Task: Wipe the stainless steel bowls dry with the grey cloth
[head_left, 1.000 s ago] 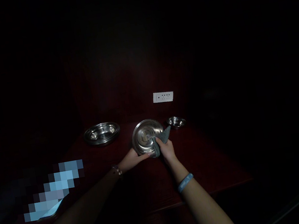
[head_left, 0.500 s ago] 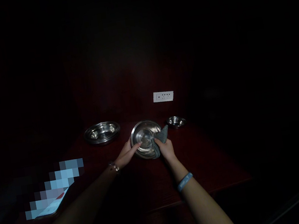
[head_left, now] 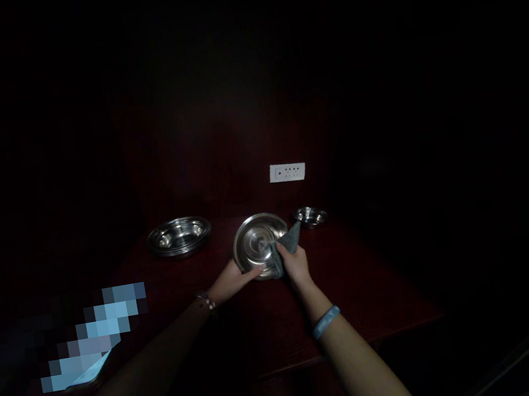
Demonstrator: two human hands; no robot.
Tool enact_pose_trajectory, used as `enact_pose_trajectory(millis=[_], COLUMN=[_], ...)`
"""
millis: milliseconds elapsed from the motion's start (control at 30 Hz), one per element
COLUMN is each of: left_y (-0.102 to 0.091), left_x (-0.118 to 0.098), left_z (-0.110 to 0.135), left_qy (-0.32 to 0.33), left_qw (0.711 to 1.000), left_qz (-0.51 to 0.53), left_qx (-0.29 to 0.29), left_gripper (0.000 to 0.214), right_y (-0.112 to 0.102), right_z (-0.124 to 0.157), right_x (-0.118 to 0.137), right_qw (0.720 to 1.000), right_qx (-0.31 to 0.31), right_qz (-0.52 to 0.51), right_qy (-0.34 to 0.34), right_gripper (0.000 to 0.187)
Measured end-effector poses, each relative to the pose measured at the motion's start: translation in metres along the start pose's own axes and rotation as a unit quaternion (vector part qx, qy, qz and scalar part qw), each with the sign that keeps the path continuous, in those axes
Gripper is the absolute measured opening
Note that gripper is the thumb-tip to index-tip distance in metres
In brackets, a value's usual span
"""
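Observation:
A shiny steel basin [head_left: 257, 240] is held up, its hollow side tilted toward me. My left hand [head_left: 230, 281] grips its lower left rim, thumb over the inside and the other fingers hidden behind. At the lower right rim, my right hand [head_left: 295, 264] is closed on a grey-green cloth [head_left: 290, 240] folded over the edge. Part of the cloth lies against the basin's inner wall, and one corner sticks out to the upper right.
Stacked steel basins [head_left: 182, 252] stand at the back left of the dark red table [head_left: 363, 303]. A smaller steel bowl [head_left: 311, 216] is at the back right, below a white wall socket [head_left: 287, 172]. A lit, partly blurred phone [head_left: 91, 372] lies at left.
My left thumb has slid down from the basin's inside toward its lower rim. The basin has shifted and turned slightly; the cloth stays at its right edge in my right hand.

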State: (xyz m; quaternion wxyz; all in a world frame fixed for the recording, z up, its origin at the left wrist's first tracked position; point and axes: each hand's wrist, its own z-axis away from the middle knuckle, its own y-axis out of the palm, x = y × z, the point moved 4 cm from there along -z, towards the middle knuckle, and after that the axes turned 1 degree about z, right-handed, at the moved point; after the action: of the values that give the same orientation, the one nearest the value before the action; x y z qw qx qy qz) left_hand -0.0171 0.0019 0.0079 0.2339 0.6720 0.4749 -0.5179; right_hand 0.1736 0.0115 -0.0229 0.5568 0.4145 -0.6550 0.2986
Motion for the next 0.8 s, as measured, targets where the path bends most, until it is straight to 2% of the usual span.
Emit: enact_pose_trajectory(millis=[233,400,633,800], left_y=[0.003,0.004,-0.002,-0.014], left_x=[0.005,0.002,0.011,0.017], left_z=[0.0,0.001,-0.003,-0.008], left_qy=[0.01,-0.001,-0.014,-0.028], left_qw=[0.999,0.998,1.0,0.995], left_qz=[0.018,0.028,0.006,-0.015], left_qx=[0.051,0.047,0.001,-0.098], left_gripper=[0.06,0.062,0.061,0.066], right_y=[0.002,0.001,-0.001,-0.002], right_z=[0.003,0.005,0.01,0.015], right_x=[0.003,0.009,0.024,0.034], right_qw=[1.0,1.0,0.999,0.998], right_qx=[0.002,-0.005,-0.013,-0.033], right_qz=[-0.016,0.005,0.028,0.041], right_qy=[0.018,0.005,-0.008,-0.02], right_gripper=[0.04,0.039,0.038,0.035])
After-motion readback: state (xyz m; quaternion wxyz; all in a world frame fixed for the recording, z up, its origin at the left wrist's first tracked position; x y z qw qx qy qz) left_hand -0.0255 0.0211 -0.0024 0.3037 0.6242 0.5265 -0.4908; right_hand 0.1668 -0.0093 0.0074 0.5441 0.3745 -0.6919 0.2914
